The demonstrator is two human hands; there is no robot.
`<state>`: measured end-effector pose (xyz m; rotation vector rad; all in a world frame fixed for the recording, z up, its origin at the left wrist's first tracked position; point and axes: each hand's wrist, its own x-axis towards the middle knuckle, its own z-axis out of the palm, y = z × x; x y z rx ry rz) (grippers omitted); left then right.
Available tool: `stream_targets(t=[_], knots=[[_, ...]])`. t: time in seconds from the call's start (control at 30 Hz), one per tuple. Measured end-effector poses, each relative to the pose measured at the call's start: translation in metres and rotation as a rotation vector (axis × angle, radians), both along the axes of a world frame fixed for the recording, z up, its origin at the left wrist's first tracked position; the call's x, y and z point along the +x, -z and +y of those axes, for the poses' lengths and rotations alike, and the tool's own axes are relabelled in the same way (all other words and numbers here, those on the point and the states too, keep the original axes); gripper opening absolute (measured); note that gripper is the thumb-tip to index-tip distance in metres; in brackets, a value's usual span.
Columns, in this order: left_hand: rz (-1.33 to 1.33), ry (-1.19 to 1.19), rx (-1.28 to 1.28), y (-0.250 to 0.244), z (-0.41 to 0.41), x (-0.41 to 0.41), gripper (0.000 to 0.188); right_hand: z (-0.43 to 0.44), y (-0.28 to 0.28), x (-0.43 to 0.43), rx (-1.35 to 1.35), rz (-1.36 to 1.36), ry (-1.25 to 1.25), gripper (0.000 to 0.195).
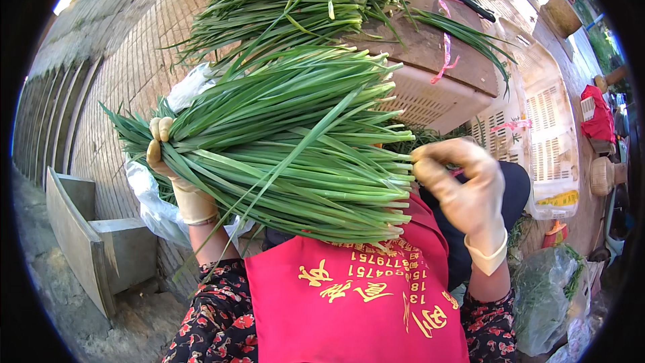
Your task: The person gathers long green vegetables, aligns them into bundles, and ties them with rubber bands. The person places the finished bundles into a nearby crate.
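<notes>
My left hand (189, 176), in a cream rubber glove, is closed around a large bundle of garlic chives (282, 146) near its leaf tips. The bundle lies across my front, and its pale stem ends fan out to the right. One long leaf crosses the bundle diagonally. At the stem ends is my gloved right hand (466, 186), blurred, its thumb and forefinger bent together against the tip of a stalk. Whether the fingers pinch that stalk is unclear. Beneath the bundle hangs my red apron (352, 307), which bears yellow writing.
More chives (282, 5) are piled on a brown board (428, 45) over a plastic crate (428, 98). A black-handled tool (476, 8) and pink ties (446, 58) lie there. White crates (549, 126) stand right, a plastic bag (546, 297) lower right, a concrete block (121, 242) left.
</notes>
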<state>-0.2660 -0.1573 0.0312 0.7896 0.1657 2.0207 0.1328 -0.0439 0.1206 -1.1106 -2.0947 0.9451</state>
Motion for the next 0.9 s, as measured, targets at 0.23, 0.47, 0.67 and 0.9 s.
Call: stream_targets(t=[0.23, 0.47, 0.67, 0.9], knots=[[0.027, -0.143, -0.057, -0.005, -0.002, 0.001, 0.025, -0.021, 0.004, -0.014, 0.066, -0.313, -0.33, 0.013], [-0.028, -0.209, -0.083, 0.007, -0.007, -0.006, 0.023, -0.032, 0.013, -0.016, 0.191, -0.245, -0.303, 0.013], [0.054, -0.19, -0.076, 0.006, -0.007, -0.009, 0.019, -0.032, 0.014, -0.018, 0.19, -0.287, -0.33, 0.015], [0.041, -0.2, -0.086, 0.004, -0.009, -0.008, 0.021, -0.033, 0.009, -0.022, 0.312, -0.328, -0.315, 0.02]])
